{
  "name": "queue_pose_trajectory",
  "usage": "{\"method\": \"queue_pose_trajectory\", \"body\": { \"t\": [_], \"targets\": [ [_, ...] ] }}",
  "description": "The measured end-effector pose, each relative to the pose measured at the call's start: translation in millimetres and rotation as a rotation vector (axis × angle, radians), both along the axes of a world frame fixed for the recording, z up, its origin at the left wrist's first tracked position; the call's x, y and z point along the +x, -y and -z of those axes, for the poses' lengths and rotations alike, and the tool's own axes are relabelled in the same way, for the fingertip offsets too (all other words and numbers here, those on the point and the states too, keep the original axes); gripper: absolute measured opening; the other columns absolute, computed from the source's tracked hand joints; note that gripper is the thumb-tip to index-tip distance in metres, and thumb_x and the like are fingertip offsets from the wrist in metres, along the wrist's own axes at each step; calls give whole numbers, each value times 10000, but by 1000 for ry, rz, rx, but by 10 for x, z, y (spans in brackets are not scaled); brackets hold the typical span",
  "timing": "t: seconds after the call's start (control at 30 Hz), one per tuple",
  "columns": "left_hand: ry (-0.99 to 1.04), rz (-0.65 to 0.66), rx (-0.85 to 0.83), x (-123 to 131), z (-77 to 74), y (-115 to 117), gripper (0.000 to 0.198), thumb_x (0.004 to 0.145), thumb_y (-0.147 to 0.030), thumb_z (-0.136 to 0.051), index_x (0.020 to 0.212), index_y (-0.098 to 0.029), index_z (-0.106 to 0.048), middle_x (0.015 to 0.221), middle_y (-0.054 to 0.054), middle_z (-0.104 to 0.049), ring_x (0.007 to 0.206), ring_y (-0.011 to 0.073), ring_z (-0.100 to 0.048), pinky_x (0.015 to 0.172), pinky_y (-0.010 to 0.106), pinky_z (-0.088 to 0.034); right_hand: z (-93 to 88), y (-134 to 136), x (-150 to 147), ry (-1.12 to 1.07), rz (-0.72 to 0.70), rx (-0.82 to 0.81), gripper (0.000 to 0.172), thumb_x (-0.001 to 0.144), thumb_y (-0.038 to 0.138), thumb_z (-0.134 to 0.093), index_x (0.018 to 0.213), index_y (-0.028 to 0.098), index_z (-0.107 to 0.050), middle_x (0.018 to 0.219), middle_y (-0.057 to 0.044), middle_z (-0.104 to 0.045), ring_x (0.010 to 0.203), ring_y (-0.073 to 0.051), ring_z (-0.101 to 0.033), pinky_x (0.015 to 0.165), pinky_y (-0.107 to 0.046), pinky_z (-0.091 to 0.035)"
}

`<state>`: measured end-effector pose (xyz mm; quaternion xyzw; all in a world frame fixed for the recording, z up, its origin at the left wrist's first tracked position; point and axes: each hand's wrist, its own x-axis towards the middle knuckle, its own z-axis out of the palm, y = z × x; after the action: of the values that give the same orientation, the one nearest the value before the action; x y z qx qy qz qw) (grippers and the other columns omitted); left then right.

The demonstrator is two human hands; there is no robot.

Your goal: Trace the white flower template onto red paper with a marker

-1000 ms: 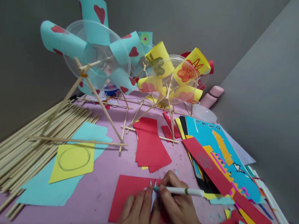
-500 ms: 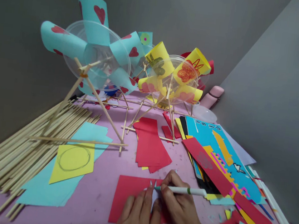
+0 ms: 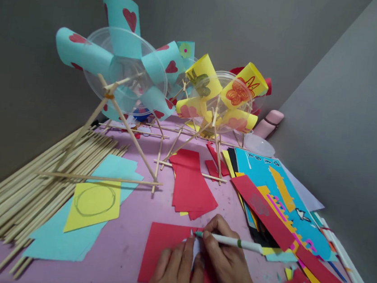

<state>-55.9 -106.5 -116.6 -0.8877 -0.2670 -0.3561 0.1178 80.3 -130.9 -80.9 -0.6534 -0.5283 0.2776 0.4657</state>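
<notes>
A red paper sheet (image 3: 158, 251) lies near the front edge of the pink table (image 3: 129, 239). My left hand (image 3: 176, 276) rests flat on it, fingers stretched out and pressing a small pale paper piece (image 3: 196, 247) down. My right hand (image 3: 226, 259) is closed round a white pen with a green tip (image 3: 231, 242), and the tip touches the paper just beside my left fingertips.
Bamboo sticks (image 3: 30, 187) are heaped at left, with a yellow sheet (image 3: 95, 201) on light blue paper. Two stick-and-plastic paper wheels, blue (image 3: 122, 66) and yellow (image 3: 221, 95), stand at the back. A stack of red strips (image 3: 192, 185) and coloured paper scraps (image 3: 280, 202) fill the right side.
The view has shifted slightly. My right hand and the pen have moved a little; my left hand stays pressed on the paper.
</notes>
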Motion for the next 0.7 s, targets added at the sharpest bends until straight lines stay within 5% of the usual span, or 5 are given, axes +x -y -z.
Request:
{"method": "queue_pose_trajectory", "body": {
  "t": [0.7],
  "targets": [
    [-11,-15,-12,3,23,7,307,919,-174,-316,891,-194,-621,965,84,-726,823,213,-665,784,362,-387,23,-13,-7,66,11,-2,220,904,341,-467,723,225,-512,596,41,-472,525,-130,-433,481,-229,-349]
  ]
}}
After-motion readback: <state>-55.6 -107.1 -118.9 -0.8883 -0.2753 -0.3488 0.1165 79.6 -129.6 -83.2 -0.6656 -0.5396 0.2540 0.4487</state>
